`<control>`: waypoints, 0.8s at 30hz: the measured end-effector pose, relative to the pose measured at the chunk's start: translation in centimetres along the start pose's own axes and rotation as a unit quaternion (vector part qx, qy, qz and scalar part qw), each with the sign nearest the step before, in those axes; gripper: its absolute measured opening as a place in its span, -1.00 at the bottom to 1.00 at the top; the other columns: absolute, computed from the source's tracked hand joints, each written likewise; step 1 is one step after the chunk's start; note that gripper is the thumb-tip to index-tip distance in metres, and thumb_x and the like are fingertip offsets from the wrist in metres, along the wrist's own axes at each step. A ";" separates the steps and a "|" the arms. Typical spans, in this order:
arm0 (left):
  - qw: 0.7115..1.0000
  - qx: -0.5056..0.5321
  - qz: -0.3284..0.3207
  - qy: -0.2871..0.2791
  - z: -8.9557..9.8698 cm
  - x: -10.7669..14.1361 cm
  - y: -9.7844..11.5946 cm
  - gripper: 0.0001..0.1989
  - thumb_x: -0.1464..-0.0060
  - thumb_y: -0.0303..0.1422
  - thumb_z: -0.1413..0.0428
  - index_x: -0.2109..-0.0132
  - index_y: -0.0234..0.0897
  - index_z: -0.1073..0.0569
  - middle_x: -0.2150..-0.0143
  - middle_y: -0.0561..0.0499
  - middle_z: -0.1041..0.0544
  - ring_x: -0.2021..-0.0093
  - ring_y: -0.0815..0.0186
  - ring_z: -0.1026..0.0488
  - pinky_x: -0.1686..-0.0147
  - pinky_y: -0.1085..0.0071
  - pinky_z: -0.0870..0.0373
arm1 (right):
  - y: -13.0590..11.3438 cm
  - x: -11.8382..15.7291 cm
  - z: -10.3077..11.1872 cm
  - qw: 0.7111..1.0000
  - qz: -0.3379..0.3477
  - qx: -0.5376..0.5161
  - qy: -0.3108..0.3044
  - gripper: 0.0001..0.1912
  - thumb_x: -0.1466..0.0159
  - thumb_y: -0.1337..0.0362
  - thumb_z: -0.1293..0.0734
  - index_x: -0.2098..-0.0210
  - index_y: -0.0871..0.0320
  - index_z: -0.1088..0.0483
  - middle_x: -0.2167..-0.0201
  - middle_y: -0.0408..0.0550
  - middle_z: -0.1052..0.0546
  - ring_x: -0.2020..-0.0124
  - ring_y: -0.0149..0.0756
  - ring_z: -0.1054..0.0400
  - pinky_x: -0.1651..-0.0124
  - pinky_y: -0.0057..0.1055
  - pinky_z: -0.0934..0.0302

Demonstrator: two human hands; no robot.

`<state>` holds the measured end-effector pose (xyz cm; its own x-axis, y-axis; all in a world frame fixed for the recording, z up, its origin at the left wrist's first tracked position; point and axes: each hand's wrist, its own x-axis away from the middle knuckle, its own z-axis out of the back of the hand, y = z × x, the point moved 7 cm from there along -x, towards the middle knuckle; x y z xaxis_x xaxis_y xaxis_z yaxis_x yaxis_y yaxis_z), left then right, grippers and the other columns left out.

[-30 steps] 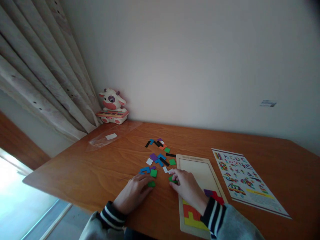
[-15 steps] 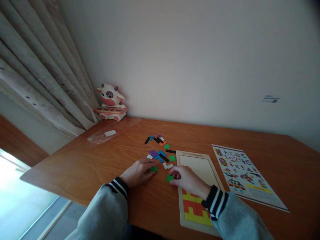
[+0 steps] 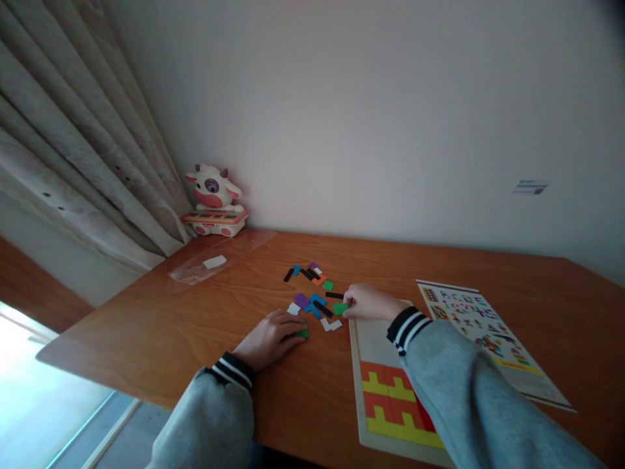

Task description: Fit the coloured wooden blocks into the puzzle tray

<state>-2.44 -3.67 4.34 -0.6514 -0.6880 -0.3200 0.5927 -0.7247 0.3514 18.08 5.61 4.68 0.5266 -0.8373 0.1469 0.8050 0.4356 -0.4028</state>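
Note:
My left hand (image 3: 270,339) rests on the table with its fingers closed on a green puzzle piece (image 3: 304,333); how many pieces it holds I cannot tell. My right hand (image 3: 372,301) reaches past the top of the wooden puzzle tray (image 3: 358,391) and pinches another green puzzle piece (image 3: 340,309) by its right edge. Red and yellow pieces (image 3: 390,407) fill the near part of the tray, partly hidden by my right sleeve. Between my hands lie a white piece (image 3: 331,325), a blue piece (image 3: 312,307), a black piece (image 3: 323,309) and a purple piece (image 3: 301,300).
Farther back sit more loose pieces, among them an orange one (image 3: 319,280) and a green one (image 3: 328,285). A printed pattern sheet (image 3: 493,339) lies right of the tray. At the back left are a clear plastic bag (image 3: 195,272) and a cow toy with a keyboard (image 3: 215,202).
My right hand has moved away from me, from beside my left hand to the green piece near the tray's top. The green piece it held is gone from that spot. My left hand stays put.

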 end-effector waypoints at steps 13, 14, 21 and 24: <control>0.998 0.026 0.028 0.055 0.1 0.5 -0.8 -0.74 -0.26 -0.22 -0.15 -0.03 -0.19 -0.54 0.04 -0.06 -0.60 0.03 0.23 -0.53 -0.02 0.27 -0.49 | 0.3 -2.5 -1.1 0.998 0.001 -0.051 -0.035 -0.68 0.11 0.28 -0.57 0.33 0.13 -0.56 0.35 -0.13 -0.59 0.33 -0.27 -0.42 0.28 -0.43 -0.19; 0.998 0.026 0.029 0.058 0.2 0.5 -0.8 -0.75 -0.26 -0.22 -0.15 -0.02 -0.19 -0.54 0.04 -0.06 -0.60 0.04 0.23 -0.53 -0.02 0.27 -0.49 | 0.4 -2.6 -1.2 0.998 -0.003 -0.062 -0.033 -0.66 0.11 0.30 -0.57 0.32 0.14 -0.54 0.36 -0.13 -0.58 0.35 -0.28 -0.41 0.30 -0.43 -0.20; 0.994 0.069 0.033 0.079 0.2 0.1 0.0 -0.74 -0.24 -0.20 -0.16 -0.01 -0.19 -0.55 0.01 -0.06 -0.60 0.01 0.24 -0.55 -0.04 0.29 -0.50 | 1.4 -0.8 -0.4 0.985 0.002 -0.174 -0.003 -0.67 -0.03 0.20 -0.51 0.25 0.19 -0.49 0.34 -0.09 -0.57 0.32 -0.32 -0.42 0.24 -0.39 -0.29; 0.992 0.093 0.016 0.080 -0.6 -1.3 1.8 -0.73 -0.26 -0.22 -0.15 -0.03 -0.19 -0.54 -0.02 -0.07 -0.59 -0.01 0.24 -0.54 -0.05 0.30 -0.50 | 3.5 2.2 0.9 0.974 0.001 -0.227 0.003 -0.57 -0.07 0.01 -0.47 0.21 0.20 -0.50 0.31 -0.04 -0.60 0.28 -0.28 -0.46 0.18 -0.33 -0.31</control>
<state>-0.20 -4.09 4.89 -0.5412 -0.7186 -0.4367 0.5043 -0.6929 0.5153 22.25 5.59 4.39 0.5257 -0.8388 0.1414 0.6000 0.2478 -0.7606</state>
